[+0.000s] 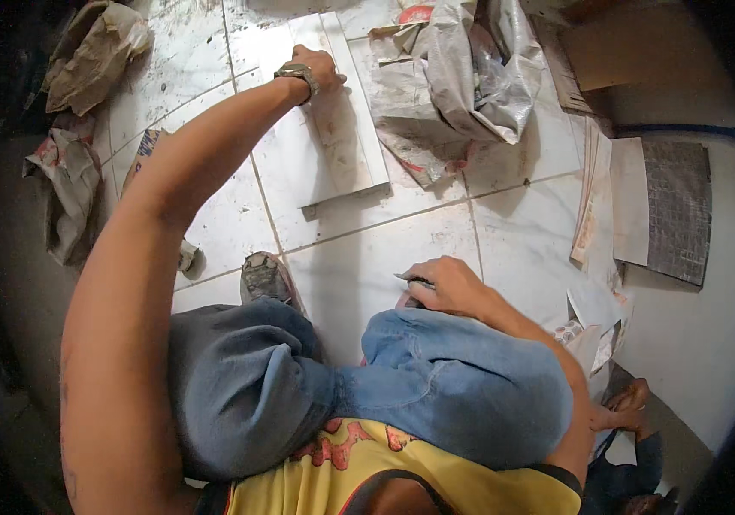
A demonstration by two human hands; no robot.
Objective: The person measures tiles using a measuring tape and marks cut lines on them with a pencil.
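A long white tile or board (346,154) lies on the floor ahead, with a thin line running lengthwise near its right side and brownish smudges on its face. My left hand (316,69), a watch (297,79) on its wrist, rests on the tile's upper part. Its thumb juts out to the right, apart from the bent fingers, and nothing shows in it. Over my right knee, my right hand (449,287) is closed around a small dark tool (420,282) with a thin, pointed grey tip aimed left. My fingers hide most of that tool.
Crumpled whitish sacks (487,77) lie right of the tile. Brown paper bags (97,56) are at the far left. Cardboard sheets (592,193) and a dark textured panel (680,210) stand along the right, below a blue rod (693,131). Another person's hand (629,403) shows lower right.
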